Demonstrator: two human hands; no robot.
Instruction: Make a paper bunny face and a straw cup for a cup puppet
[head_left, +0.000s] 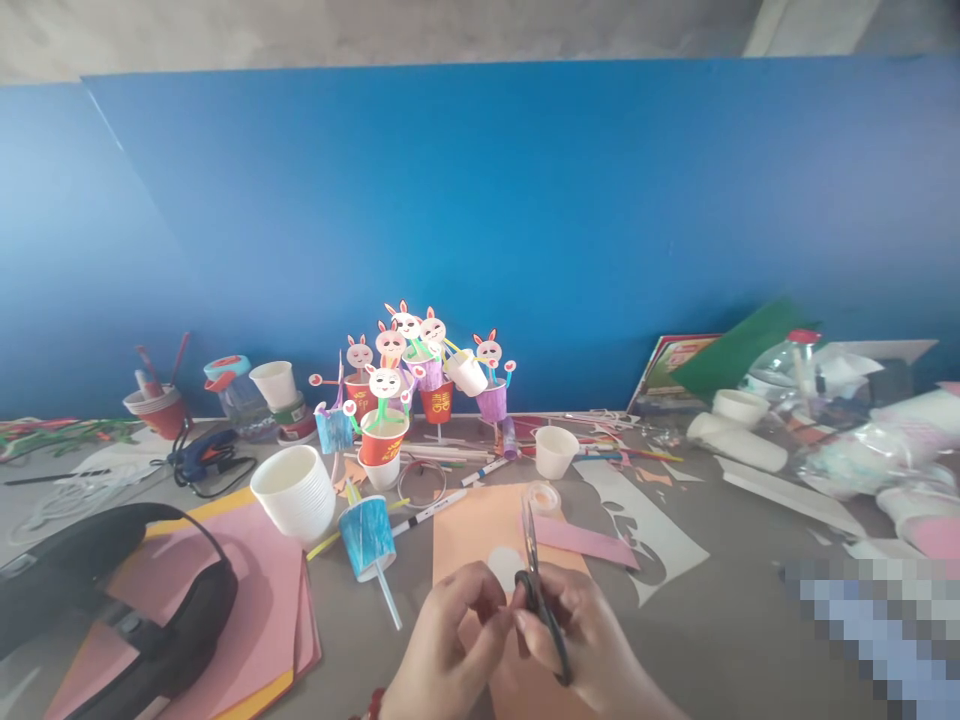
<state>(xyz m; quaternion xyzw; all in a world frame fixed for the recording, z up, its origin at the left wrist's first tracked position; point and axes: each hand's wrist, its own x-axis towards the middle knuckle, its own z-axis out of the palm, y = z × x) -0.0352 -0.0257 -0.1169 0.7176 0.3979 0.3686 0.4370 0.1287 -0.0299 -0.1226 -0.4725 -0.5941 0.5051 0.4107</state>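
Observation:
My right hand (585,640) is closed round the handles of black scissors (534,570), blades pointing away over an orange paper sheet (469,530). My left hand (446,640) is beside it, fingers pinched together right at the scissors; what it grips is too small to make out. A white paper circle (504,565) lies on the orange sheet just beyond my fingers. A pink paper strip (589,543) lies to the right of the blades.
Bunny-faced paper cups (409,385) cluster at the back. A stack of white cups (295,492), a blue cup on a straw (367,538), a tape roll (544,497), a lone white cup (556,451), markers, a glue gun (199,455), pink sheets (247,590) and a black bag (112,590) surround me.

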